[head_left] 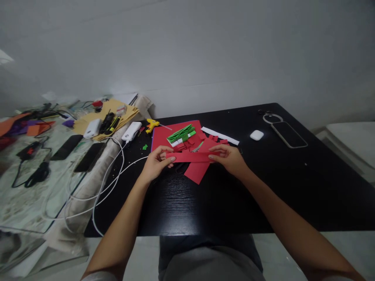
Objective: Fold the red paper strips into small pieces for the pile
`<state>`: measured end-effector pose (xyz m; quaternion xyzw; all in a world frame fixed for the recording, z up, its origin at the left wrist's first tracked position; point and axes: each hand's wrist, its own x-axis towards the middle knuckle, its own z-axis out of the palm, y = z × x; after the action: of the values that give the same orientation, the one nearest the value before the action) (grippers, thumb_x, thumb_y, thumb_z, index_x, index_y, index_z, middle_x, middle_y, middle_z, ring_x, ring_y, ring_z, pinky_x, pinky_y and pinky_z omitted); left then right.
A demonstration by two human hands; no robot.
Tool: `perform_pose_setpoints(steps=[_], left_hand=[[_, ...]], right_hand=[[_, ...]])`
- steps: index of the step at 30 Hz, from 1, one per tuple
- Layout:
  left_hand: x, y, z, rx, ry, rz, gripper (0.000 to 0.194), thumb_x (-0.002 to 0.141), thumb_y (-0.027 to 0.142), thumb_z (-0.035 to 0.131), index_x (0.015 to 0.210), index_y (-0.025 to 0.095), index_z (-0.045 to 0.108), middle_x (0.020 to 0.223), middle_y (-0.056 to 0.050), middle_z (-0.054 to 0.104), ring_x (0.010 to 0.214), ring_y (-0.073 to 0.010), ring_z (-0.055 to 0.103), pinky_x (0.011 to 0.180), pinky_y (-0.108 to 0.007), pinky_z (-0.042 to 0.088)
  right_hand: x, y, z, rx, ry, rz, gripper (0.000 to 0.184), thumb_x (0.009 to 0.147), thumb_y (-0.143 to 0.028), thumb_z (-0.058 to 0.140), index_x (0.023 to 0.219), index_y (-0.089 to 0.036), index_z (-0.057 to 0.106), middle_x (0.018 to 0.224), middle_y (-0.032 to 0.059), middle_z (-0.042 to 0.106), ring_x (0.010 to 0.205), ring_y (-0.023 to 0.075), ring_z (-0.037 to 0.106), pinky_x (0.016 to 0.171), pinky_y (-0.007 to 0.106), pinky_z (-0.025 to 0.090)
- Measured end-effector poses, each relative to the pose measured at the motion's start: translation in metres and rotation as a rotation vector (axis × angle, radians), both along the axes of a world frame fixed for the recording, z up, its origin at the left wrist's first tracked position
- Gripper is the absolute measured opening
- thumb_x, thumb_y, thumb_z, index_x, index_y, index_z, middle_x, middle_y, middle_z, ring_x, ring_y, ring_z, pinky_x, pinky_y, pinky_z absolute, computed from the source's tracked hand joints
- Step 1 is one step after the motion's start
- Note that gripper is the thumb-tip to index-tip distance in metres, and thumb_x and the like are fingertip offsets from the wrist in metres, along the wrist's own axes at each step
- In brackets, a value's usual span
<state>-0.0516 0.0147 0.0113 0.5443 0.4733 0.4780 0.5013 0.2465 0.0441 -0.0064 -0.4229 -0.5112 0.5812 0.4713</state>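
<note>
Dim, flat greyish light, wall (205,50) dull, small bright patch far left. Soft glare on the near edge of the black table (263,199), rest of it reads very dark. Red strip (191,157) mid-scene fairly clear; left and right edges smeared, with wide-angle stretch.

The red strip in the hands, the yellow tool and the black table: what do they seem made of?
Red strip: probably matte paper or thin card; flat, straight-edged.
Yellow tool: likely plastic, from its bright, even colour; finish too small to tell.
Black table: perhaps wood or laminate, slightly glossy; grain-like lines show in the light.
</note>
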Motion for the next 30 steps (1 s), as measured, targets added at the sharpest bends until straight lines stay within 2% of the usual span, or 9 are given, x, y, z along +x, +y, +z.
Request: perform_pose_setpoints(steps=[4, 8, 13, 16, 19, 22, 25, 27, 30], left_hand=[[0.002, -0.009, 0.007, -0.064, 0.077, -0.064, 0.039, 0.073, 0.037, 0.088, 0.099, 0.016, 0.067, 0.070, 0.001, 0.068, 0.056, -0.0108, 0.064, 0.056, -0.021, 0.053], [0.004, -0.032, 0.012, -0.113, 0.191, -0.139, 0.035, 0.078, 0.037, 0.082, 0.102, 0.017, 0.065, 0.069, 0.002, 0.066, 0.055, -0.0107, 0.062, 0.056, -0.021, 0.050], [0.009, -0.069, -0.004, -0.214, 0.297, -0.189, 0.030, 0.084, 0.039, 0.075, 0.103, 0.018, 0.065, 0.071, 0.003, 0.065, 0.057, -0.0121, 0.061, 0.057, -0.024, 0.048], [0.011, -0.083, -0.019, -0.203, 0.394, -0.172, 0.027, 0.087, 0.037, 0.070, 0.106, 0.019, 0.064, 0.071, 0.003, 0.065, 0.059, -0.0129, 0.060, 0.059, -0.024, 0.045], [0.012, -0.091, -0.028, -0.167, 0.544, -0.136, 0.024, 0.090, 0.036, 0.066, 0.109, 0.021, 0.065, 0.072, 0.004, 0.063, 0.062, -0.0139, 0.059, 0.062, -0.025, 0.042], [0.016, -0.095, -0.026, -0.128, 0.687, -0.103, 0.021, 0.092, 0.034, 0.063, 0.110, 0.022, 0.066, 0.070, 0.005, 0.061, 0.060, -0.0136, 0.054, 0.060, -0.025, 0.038], [0.020, -0.097, -0.021, -0.084, 0.781, -0.081, 0.019, 0.093, 0.030, 0.061, 0.110, 0.022, 0.065, 0.072, 0.005, 0.061, 0.057, -0.0132, 0.052, 0.060, -0.025, 0.039], [0.022, -0.099, -0.020, -0.031, 0.835, -0.076, 0.018, 0.094, 0.027, 0.061, 0.110, 0.022, 0.065, 0.082, 0.002, 0.065, 0.060, -0.0135, 0.056, 0.064, -0.027, 0.044], [0.023, -0.103, -0.023, 0.085, 0.921, -0.032, 0.020, 0.095, 0.024, 0.061, 0.114, 0.020, 0.064, 0.104, -0.004, 0.066, 0.073, -0.0163, 0.063, 0.074, -0.031, 0.051]], right_hand=[[0.007, -0.005, 0.005, -0.045, -0.126, 0.063, 0.032, 0.067, -0.032, 0.088, 0.091, -0.017, 0.075, 0.081, 0.0032, 0.074, 0.072, 0.0199, 0.073, 0.074, 0.039, 0.063], [0.013, -0.025, 0.006, -0.023, -0.306, 0.114, 0.022, 0.071, -0.024, 0.082, 0.091, -0.018, 0.074, 0.091, 0.0052, 0.077, 0.080, 0.0208, 0.074, 0.075, 0.035, 0.061], [0.016, -0.059, -0.003, -0.006, -0.575, 0.229, 0.016, 0.082, -0.018, 0.070, 0.097, -0.020, 0.075, 0.092, 0.0038, 0.077, 0.075, 0.0193, 0.072, 0.068, 0.033, 0.058], [0.018, -0.070, -0.006, 0.095, -0.715, 0.244, 0.018, 0.084, -0.015, 0.069, 0.100, -0.020, 0.075, 0.099, 0.0045, 0.076, 0.082, 0.0195, 0.071, 0.075, 0.034, 0.057], [0.018, -0.074, -0.006, 0.202, -0.803, 0.256, 0.021, 0.084, -0.010, 0.069, 0.101, -0.020, 0.075, 0.103, 0.0054, 0.075, 0.090, 0.0199, 0.071, 0.082, 0.034, 0.056], [0.017, -0.076, -0.006, 0.296, -0.882, 0.255, 0.021, 0.085, -0.009, 0.070, 0.103, -0.019, 0.075, 0.107, 0.0070, 0.073, 0.092, 0.0212, 0.070, 0.085, 0.037, 0.057], [0.014, -0.081, -0.011, 0.472, -0.938, 0.199, 0.017, 0.086, -0.010, 0.071, 0.100, -0.019, 0.075, 0.104, 0.0082, 0.073, 0.098, 0.0251, 0.068, 0.090, 0.044, 0.058], [0.012, -0.087, -0.016, 0.625, -0.920, 0.165, 0.017, 0.090, -0.008, 0.066, 0.100, -0.018, 0.075, 0.106, 0.0093, 0.073, 0.104, 0.0265, 0.066, 0.093, 0.047, 0.058], [0.007, -0.097, -0.025, 0.790, -0.854, 0.197, 0.030, 0.093, -0.001, 0.054, 0.108, -0.017, 0.074, 0.115, 0.0101, 0.074, 0.114, 0.0252, 0.065, 0.101, 0.046, 0.057]])
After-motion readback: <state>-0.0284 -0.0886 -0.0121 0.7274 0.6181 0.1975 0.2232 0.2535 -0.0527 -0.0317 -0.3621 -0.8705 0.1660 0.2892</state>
